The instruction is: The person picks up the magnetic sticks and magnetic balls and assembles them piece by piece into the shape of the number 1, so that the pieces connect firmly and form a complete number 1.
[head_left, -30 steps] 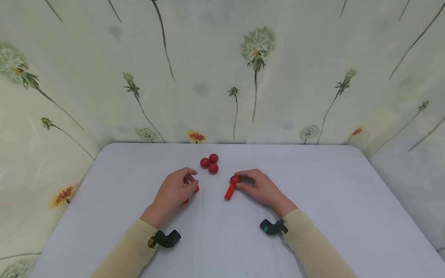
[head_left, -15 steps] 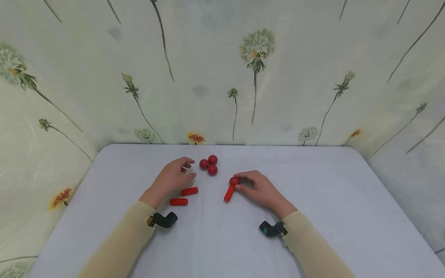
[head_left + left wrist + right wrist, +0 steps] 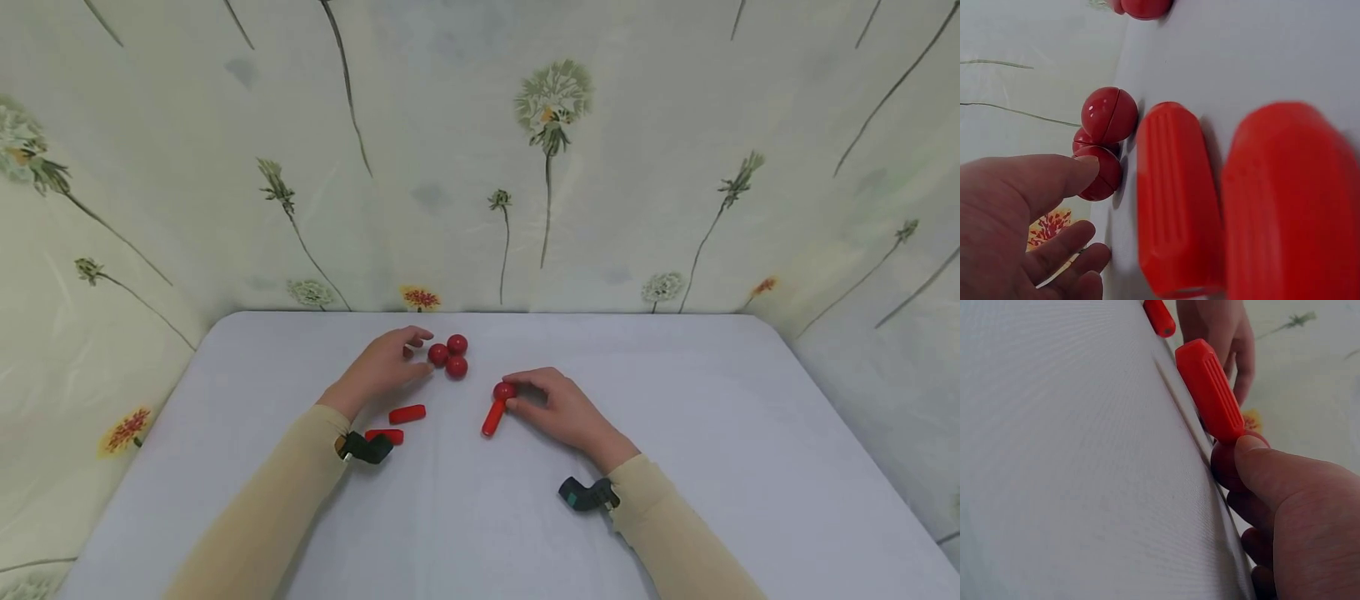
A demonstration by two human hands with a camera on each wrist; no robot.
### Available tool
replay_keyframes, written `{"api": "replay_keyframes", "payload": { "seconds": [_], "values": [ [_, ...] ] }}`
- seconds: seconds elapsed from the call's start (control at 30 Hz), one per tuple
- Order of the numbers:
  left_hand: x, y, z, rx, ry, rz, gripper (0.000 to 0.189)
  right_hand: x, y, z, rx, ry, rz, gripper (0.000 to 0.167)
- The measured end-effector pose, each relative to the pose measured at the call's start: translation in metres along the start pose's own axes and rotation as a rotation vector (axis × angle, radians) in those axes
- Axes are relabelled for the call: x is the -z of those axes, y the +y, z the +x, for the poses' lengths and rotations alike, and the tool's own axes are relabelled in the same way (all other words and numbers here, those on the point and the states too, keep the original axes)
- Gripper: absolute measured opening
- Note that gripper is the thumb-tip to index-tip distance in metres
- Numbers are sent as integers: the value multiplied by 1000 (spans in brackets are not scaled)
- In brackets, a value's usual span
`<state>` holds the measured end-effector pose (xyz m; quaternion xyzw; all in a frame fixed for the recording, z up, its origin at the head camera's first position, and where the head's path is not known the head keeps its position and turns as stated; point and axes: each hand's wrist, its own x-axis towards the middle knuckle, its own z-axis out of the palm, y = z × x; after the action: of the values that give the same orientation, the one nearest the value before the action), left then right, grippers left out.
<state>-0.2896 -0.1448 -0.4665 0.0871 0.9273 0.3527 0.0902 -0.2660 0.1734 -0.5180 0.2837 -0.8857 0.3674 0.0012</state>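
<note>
Three glossy red balls (image 3: pixel 456 367) sit in a tight cluster toward the back of the white table. My left hand (image 3: pixel 384 365) is at their left side, thumb and fingers spread apart. In the left wrist view its thumb (image 3: pixel 1054 178) overlaps the closest seamed ball (image 3: pixel 1102 175). My right hand (image 3: pixel 558 408) pinches another red ball (image 3: pixel 504 391) between thumb and fingers. A ridged red handle (image 3: pixel 1210 390) meets that ball end-on and points toward the front of the table.
Two loose red handles lie below my left hand, a farther one (image 3: pixel 407 413) and a nearer one (image 3: pixel 384 436) partly behind the wrist camera (image 3: pixel 367 447). A floral cloth (image 3: pixel 420 167) rises behind the table's back edge.
My left hand has left the two loose handles, uncovering them, and moved back and right to the ball cluster. My right hand keeps its pinch on the ball and has barely moved.
</note>
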Motion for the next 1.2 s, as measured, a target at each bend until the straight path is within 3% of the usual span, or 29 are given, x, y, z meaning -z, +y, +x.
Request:
{"api": "replay_keyframes", "payload": {
  "seconds": [0.83,1.2],
  "values": [
    [-4,1,13,-35,-24,98,49,1,0,0,27,-10,7,39],
    [-6,3,12,-60,-16,125,49,0,2,1,25,4,6,38]
  ]
}}
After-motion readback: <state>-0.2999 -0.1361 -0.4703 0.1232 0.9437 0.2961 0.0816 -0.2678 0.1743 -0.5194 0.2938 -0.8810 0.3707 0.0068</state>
